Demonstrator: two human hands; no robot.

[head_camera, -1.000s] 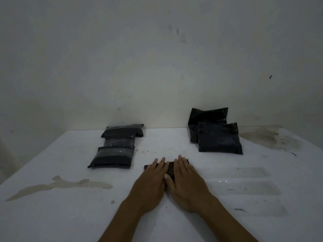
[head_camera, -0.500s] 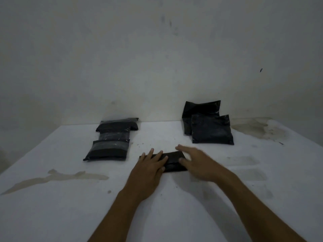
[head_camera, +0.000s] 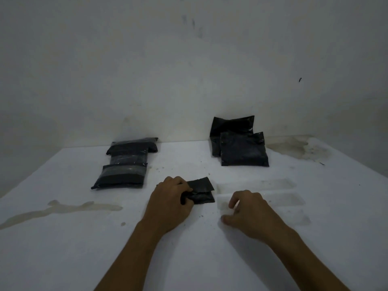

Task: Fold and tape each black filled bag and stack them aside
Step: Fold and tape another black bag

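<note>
Left hand (head_camera: 171,203): fingers curled over the folded black bag (head_camera: 200,192) near the table's (head_camera: 63,259) centre, pinning it down. The bag's top flap stands slightly lifted on the far side, not flat.

Right hand (head_camera: 248,211): fingers bent, tips at the left end of a clear tape strip (head_camera: 262,200) stuck to the table just right of the bag. Whether it has the end pinched or only touches it, I cannot tell. 2 more strips, 1 beyond it (head_camera: 260,184) and 1 nearer (head_camera: 294,217), lie flat.

3 taped bags (head_camera: 122,175) sit far left; 2 unfolded bags (head_camera: 243,152) far right, the rear 1 leaning on the wall.

Risks, as judged:
- Fold may spring open if left-hand pressure eases during the peel; the flap already looks loose.
- Thin tape could curl onto itself or the fingers once lifted.
- Grit on the table may weaken adhesion.
</note>
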